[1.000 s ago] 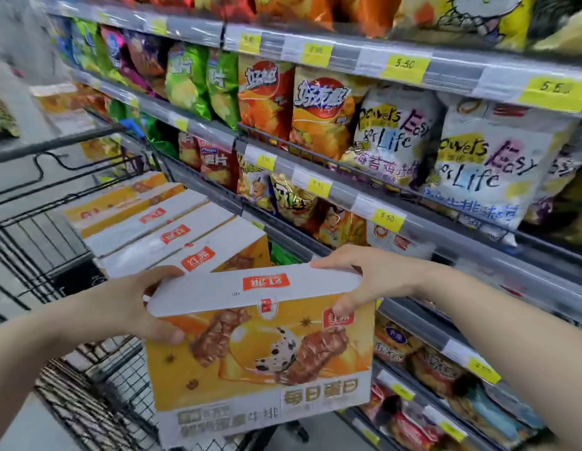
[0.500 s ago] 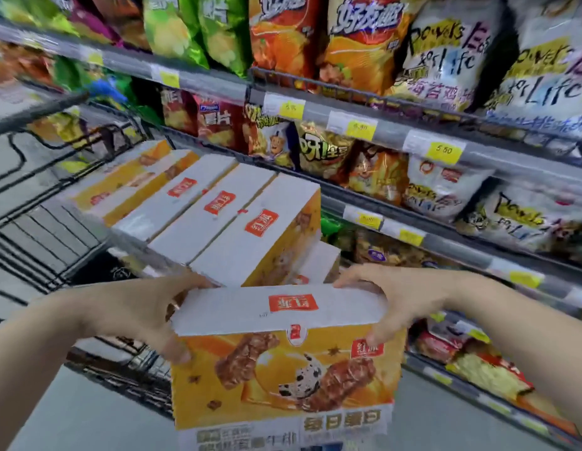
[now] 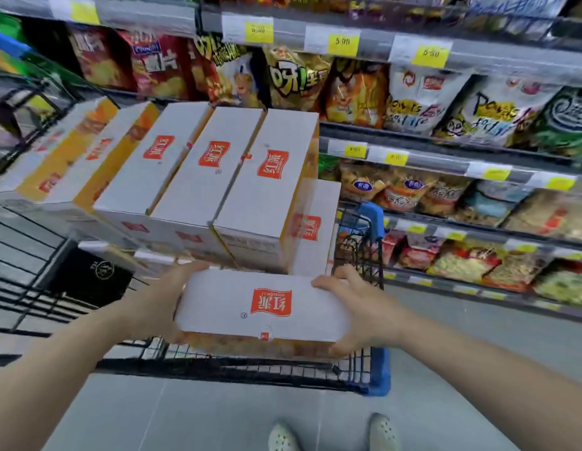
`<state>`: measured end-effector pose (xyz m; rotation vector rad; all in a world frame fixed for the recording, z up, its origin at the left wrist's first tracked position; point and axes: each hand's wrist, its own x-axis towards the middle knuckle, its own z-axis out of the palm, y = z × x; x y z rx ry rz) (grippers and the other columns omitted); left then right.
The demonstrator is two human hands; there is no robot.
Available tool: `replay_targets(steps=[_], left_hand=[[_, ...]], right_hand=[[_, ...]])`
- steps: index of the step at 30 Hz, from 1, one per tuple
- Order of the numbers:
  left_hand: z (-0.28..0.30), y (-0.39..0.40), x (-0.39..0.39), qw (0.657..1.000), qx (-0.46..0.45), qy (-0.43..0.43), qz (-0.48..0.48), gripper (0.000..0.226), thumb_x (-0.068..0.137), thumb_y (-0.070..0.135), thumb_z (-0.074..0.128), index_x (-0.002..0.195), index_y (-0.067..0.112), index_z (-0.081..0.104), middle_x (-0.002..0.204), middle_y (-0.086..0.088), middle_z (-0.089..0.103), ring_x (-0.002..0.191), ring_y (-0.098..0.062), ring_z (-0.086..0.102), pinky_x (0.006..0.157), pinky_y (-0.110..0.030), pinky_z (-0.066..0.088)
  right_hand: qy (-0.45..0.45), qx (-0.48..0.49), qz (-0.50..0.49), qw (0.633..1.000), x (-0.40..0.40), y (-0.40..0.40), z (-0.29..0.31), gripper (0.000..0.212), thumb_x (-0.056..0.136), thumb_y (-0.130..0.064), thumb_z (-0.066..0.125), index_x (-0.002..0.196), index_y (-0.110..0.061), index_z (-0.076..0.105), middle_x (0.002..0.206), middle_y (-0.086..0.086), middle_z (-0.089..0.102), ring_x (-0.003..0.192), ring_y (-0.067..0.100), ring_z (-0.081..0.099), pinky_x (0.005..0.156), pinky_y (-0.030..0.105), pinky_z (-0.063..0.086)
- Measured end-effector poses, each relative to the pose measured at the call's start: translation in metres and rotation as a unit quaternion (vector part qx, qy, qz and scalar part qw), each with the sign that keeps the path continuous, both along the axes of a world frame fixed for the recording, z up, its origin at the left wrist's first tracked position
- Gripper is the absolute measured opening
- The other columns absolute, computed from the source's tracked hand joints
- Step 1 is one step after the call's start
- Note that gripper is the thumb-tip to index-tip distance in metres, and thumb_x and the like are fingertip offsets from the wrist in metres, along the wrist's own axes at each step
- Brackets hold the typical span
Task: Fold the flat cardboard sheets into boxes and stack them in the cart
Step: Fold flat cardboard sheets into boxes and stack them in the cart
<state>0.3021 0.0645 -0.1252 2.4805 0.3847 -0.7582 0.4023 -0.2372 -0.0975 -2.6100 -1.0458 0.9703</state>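
Note:
A folded box (image 3: 266, 304) with a white top, a red logo and orange sides is held between both hands, just above the near end of the wire cart (image 3: 283, 369). My left hand (image 3: 159, 301) grips its left end and my right hand (image 3: 358, 307) grips its right end. Behind it, several folded boxes (image 3: 218, 177) of the same kind are stacked in rows in the cart, white tops up. One more box (image 3: 312, 226) stands lower at the right of the stack.
Store shelves (image 3: 445, 148) packed with snack bags and yellow price tags run along the right and the back. A black bag (image 3: 91, 278) lies in the cart at the left. The cart's blue corner (image 3: 379, 372) is near my feet (image 3: 331, 434) on the grey floor.
The box has come down from chest height to the cart's near end, its white top turned up toward me. The view has tilted downward, and the stack looks closer.

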Motion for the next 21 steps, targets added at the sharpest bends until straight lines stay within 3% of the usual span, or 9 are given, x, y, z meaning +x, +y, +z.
replay_targets(steps=[3,5,7,10,14,17,20,21], left_hand=[[-0.019,-0.007,0.002,1.000,-0.004,0.019,-0.010,0.096,0.065,0.007,0.073,0.140,0.021,0.015,0.136,0.006,0.028,0.123,-0.021,0.039,0.097,-0.029,0.036],[-0.027,-0.013,0.004,0.999,0.015,0.039,-0.029,0.097,0.068,-0.002,0.068,0.141,0.018,0.008,0.140,-0.005,0.025,0.108,-0.027,0.048,0.084,-0.032,0.043],[-0.037,-0.016,0.007,0.997,0.046,0.044,-0.031,0.098,0.069,-0.007,0.066,0.140,0.015,0.003,0.139,-0.010,0.023,0.091,-0.024,0.048,0.069,-0.030,0.040],[-0.049,-0.018,0.011,0.996,0.067,0.052,-0.043,0.093,0.070,-0.007,0.064,0.139,0.008,0.004,0.142,-0.013,0.018,0.107,-0.027,0.048,0.077,-0.030,0.041],[-0.069,-0.026,0.007,0.995,0.025,0.074,-0.055,0.097,0.065,-0.007,0.067,0.139,0.014,0.007,0.142,-0.008,0.018,0.090,-0.022,0.049,0.066,-0.026,0.039],[-0.087,-0.030,0.000,0.995,0.015,0.077,-0.055,0.098,0.062,-0.007,0.068,0.138,0.012,0.009,0.146,-0.009,0.014,0.106,-0.030,0.052,0.078,-0.033,0.046],[-0.095,-0.034,0.000,0.996,-0.009,0.080,-0.045,0.095,0.065,-0.011,0.065,0.138,0.013,0.010,0.148,-0.008,0.008,0.097,-0.028,0.056,0.067,-0.025,0.044],[-0.097,-0.036,0.001,0.995,-0.027,0.088,-0.042,0.095,0.067,-0.012,0.063,0.139,0.014,0.008,0.150,-0.008,0.003,0.102,-0.030,0.055,0.065,-0.023,0.043]], right_hand=[[0.006,-0.007,-0.026,1.000,-0.012,0.008,-0.028,0.093,0.069,-0.037,0.073,0.140,-0.034,0.014,0.138,0.001,0.014,0.123,0.026,0.038,0.095,0.034,0.043],[0.020,0.007,-0.053,0.998,-0.017,0.013,-0.042,0.092,0.069,-0.034,0.073,0.141,-0.034,0.015,0.139,0.000,0.010,0.127,0.025,0.031,0.098,0.034,0.042],[0.028,0.035,-0.082,0.996,-0.024,0.016,-0.055,0.091,0.069,-0.033,0.074,0.141,-0.035,0.018,0.139,-0.001,0.008,0.130,0.024,0.023,0.103,0.034,0.040],[0.029,0.036,-0.106,0.993,-0.034,0.016,-0.074,0.089,0.071,-0.030,0.073,0.141,-0.035,0.019,0.142,0.000,0.005,0.132,0.022,0.022,0.104,0.031,0.036],[0.065,0.004,-0.131,0.989,-0.045,0.003,-0.096,0.091,0.071,-0.024,0.073,0.141,-0.035,0.017,0.145,-0.003,0.001,0.134,0.021,0.024,0.103,0.028,0.037],[0.078,-0.003,-0.133,0.988,-0.042,0.000,-0.106,0.090,0.073,-0.023,0.073,0.142,-0.034,0.017,0.148,-0.003,-0.004,0.136,0.021,0.021,0.106,0.028,0.034],[0.108,-0.013,-0.132,0.985,-0.039,-0.002,-0.113,0.087,0.077,-0.016,0.069,0.144,-0.032,0.016,0.149,0.000,-0.002,0.134,0.022,0.026,0.106,0.024,0.032],[0.117,-0.021,-0.134,0.984,-0.038,-0.003,-0.115,0.084,0.079,-0.013,0.066,0.144,-0.030,0.016,0.150,0.002,-0.002,0.132,0.023,0.030,0.103,0.022,0.034]])
